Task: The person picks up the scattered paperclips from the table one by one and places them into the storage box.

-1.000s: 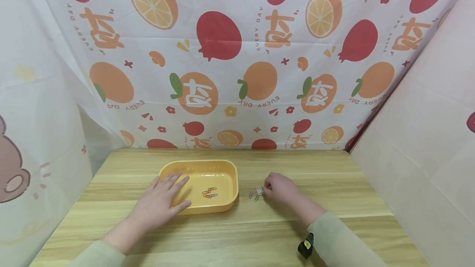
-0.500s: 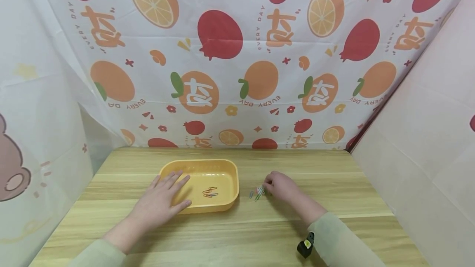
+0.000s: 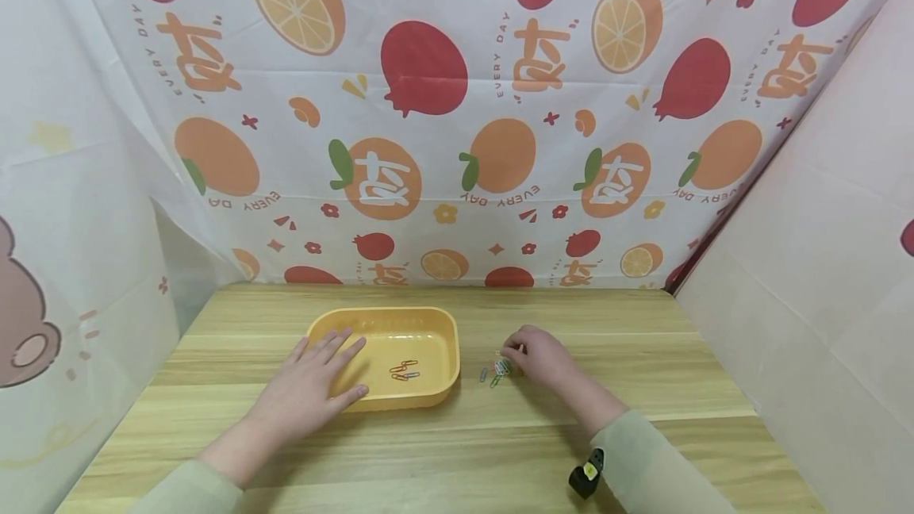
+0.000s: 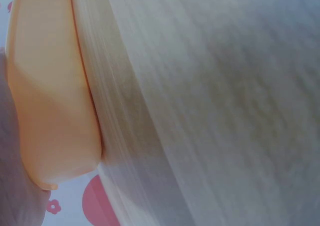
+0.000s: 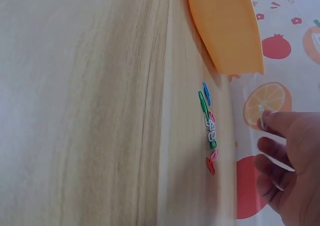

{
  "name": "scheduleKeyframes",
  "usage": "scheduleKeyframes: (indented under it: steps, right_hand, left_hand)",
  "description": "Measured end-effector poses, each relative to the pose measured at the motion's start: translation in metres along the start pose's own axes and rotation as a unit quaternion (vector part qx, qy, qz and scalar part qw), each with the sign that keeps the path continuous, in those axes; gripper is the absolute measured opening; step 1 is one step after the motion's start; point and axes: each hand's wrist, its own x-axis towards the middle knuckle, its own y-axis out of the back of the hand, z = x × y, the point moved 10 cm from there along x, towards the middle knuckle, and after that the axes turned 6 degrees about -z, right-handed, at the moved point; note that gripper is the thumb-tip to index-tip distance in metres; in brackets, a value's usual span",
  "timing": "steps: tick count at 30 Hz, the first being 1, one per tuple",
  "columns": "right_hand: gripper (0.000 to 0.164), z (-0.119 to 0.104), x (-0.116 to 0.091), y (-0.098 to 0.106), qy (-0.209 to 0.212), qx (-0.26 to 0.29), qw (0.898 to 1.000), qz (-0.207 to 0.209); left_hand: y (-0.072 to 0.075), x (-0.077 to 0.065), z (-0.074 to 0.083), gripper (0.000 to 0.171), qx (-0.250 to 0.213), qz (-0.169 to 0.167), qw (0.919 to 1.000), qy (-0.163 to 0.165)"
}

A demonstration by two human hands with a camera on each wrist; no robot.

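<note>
My left hand [image 3: 296, 399] lies with spread, fairly straight fingers over the left side of a yellow plastic tray [image 3: 444, 343]. Inside the tray are several paper clips [image 3: 398, 371], orange-red ones and a blue one. To the right of the tray my right hand [image 3: 544, 359] is raised over the table, thumb and index finger pinching a pale paper clip [image 5: 261, 117]. Below it lies a small pile of paper clips [image 5: 211, 131] in white, green, pink and red. A blue paper clip [image 3: 483, 374] and a green paper clip [image 3: 495, 381] lie at the pile's left side.
The wooden table [image 3: 428, 458] ends at a fruit-print cloth [image 3: 443, 157] behind it. Pale cloth walls [image 3: 807, 260] stand on both sides. A small black device [image 3: 585, 481] sits at the right sleeve's cuff.
The right hand has lifted slightly and shifted left from the pile, now with a pale paper clip showing at its fingertips. The left hand and the tray have stayed put.
</note>
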Motion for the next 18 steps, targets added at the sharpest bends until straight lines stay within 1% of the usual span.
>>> scheduleKeyframes:
  steps: [6, 10, 18]
  right_hand:
    - [0.013, 0.002, -0.001, 0.006, -0.009, 0.032, 0.999, 0.035]
    - [0.016, 0.002, -0.002, 0.010, -0.017, 0.050, 0.997, 0.047]
    - [0.014, -0.001, -0.001, 0.017, -0.001, 0.061, 0.996, 0.072]
  left_hand:
    - [0.000, 0.000, -0.001, 0.074, 0.002, 0.001, 1.0000, 0.000]
    - [0.000, 0.000, -0.001, 0.074, -0.001, 0.002, 1.0000, 0.000]
    - [0.000, 0.000, -0.001, 0.074, -0.005, 0.000, 1.0000, 0.003]
